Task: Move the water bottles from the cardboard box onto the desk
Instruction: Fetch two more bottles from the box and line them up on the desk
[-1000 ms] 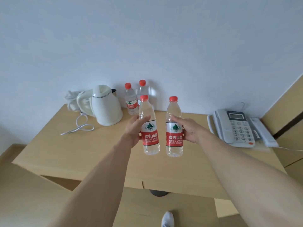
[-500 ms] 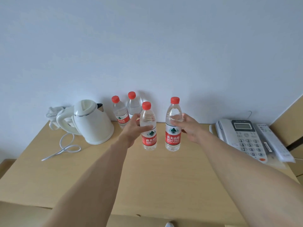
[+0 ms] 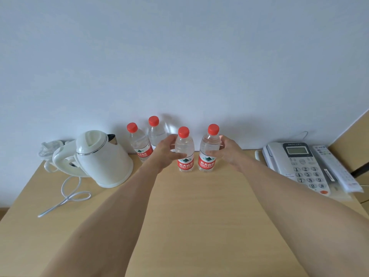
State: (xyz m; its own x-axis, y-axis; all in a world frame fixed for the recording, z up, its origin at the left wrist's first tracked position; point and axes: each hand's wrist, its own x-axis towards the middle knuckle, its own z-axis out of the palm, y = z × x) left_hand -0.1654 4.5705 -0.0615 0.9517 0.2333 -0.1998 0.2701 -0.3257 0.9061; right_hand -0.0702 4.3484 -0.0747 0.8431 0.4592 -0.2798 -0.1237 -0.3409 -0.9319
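A pale wall (image 3: 179,56) fills the upper half of the view, and below it a light wooden counter (image 3: 199,216) spreads across the lower half. Two bare forearms reach in from 7 and 5 o'clock toward the counter's far middle. At 9 o'clock on the counter stands a white electric kettle (image 3: 101,158), upright, its white cord (image 3: 67,194) looped on the wood in front of it at 8 o'clock. At 3 o'clock lies a grey desk phone (image 3: 301,166), with a white remote control (image 3: 335,168) just beside it on the far right. The left hand (image 3: 167,154) grips the left front bottle (image 3: 185,150), its fingers and thumb curled round the clear upper body above the red label. The right hand (image 3: 227,150) grips the right front bottle (image 3: 208,149) the same way, fingers clamped round its shoulder. Both bottles are upright, red-capped, close beside each other near the middle of the far edge, their bases at or on the counter; whether they rest fully cannot be told. Behind the left hand, at 11 o'clock from the held pair, two more red-capped bottles stand by the wall: the left rear bottle (image 3: 138,144) next to the kettle and the right rear bottle (image 3: 155,130) just beside it.
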